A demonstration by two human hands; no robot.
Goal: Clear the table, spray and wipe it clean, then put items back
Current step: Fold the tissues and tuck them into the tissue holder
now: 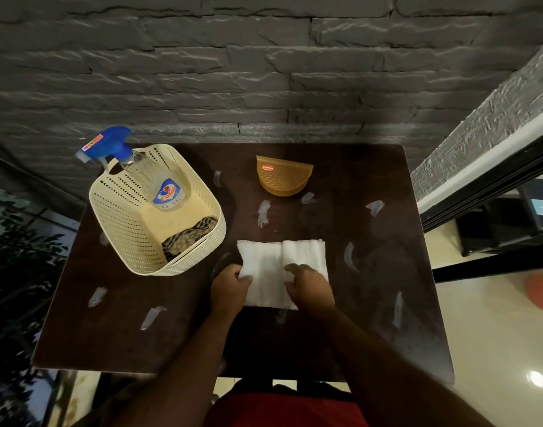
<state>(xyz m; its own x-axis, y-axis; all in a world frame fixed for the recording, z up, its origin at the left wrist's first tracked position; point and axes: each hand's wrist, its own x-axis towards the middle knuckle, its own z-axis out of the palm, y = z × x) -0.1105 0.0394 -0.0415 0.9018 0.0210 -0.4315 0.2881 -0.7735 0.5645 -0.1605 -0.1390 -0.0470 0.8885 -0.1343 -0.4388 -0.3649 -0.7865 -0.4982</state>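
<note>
A white stack of paper napkins lies on the dark brown table, near its middle. My left hand grips the stack's left edge, thumb on top. My right hand rests on the stack's right half with fingers curled and pinching it. A clear spray bottle with a blue trigger head leans in a cream perforated basket at the table's left. A dark patterned cloth sits in the basket's near corner. An orange napkin holder stands at the back middle.
White smears dot the tabletop around the napkins. A grey stone wall runs behind the table. A dark plant stands at the left. A light tiled floor and dark furniture lie at the right.
</note>
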